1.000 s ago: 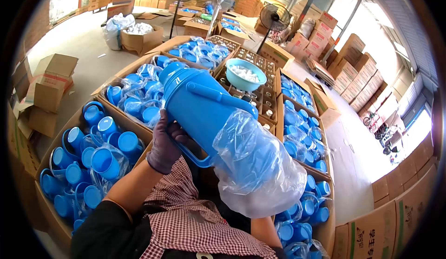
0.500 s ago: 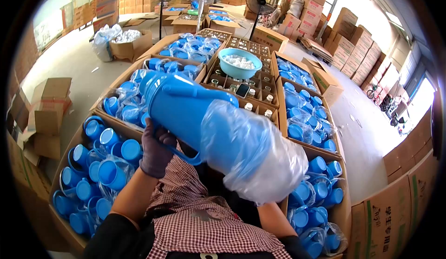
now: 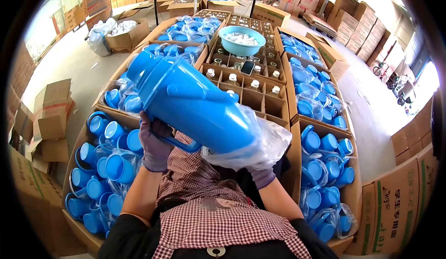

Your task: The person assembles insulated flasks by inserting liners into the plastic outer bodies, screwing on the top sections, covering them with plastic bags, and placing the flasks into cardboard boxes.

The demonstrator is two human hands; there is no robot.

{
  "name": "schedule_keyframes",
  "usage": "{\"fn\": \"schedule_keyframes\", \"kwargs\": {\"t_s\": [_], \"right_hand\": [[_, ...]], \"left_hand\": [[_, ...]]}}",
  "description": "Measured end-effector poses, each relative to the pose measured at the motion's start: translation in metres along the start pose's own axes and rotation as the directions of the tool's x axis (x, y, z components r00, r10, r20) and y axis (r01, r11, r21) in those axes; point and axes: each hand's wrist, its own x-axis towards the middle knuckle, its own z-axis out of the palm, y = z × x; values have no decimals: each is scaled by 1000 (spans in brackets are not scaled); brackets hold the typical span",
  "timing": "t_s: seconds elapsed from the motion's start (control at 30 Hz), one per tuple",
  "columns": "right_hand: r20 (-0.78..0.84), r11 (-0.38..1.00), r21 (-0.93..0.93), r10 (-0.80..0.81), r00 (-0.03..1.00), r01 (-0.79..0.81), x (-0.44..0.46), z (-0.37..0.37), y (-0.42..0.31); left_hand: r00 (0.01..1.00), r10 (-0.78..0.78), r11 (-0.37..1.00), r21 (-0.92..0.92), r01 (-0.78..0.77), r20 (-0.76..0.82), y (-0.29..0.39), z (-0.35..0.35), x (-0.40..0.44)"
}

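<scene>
Left hand [image 3: 155, 145]: grasping blue jug [image 3: 190, 101] by its handle [image 3: 186, 146] | Jug: slanting from left grip toward right hand [image 3: 261, 175] | Change: plastic bag [image 3: 269, 140] slid lower, jug mostly bare | Right grip: hidden, cannot tell

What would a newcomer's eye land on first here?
A glossy blue plastic jug stands out first, tilted at centre in the purple-grey gloved left hand, a translucent plastic bag around its lower end. Next comes the round turquoise plastic bowl of white pieces beyond it, on a divided brown cardboard box.
</scene>
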Motion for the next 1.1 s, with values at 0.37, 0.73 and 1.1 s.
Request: {"fn": "schedule_keyframes", "kwargs": {"t_s": [0.37,0.73,1.1], "right_hand": [[125,2,-992,11,992,125,-134,49,-56],[116,-165,-985,-376,919,57,-120,21,-136],[309,850,-516,73,948,103,-64,92,-77]], "left_hand": [[974,-75,985,137,106,-213,-25,18,-29],[977,27,873,471,-127,214,-46,39,-93],[735,-136,675,606,-422,664,20,45,-113]]}}
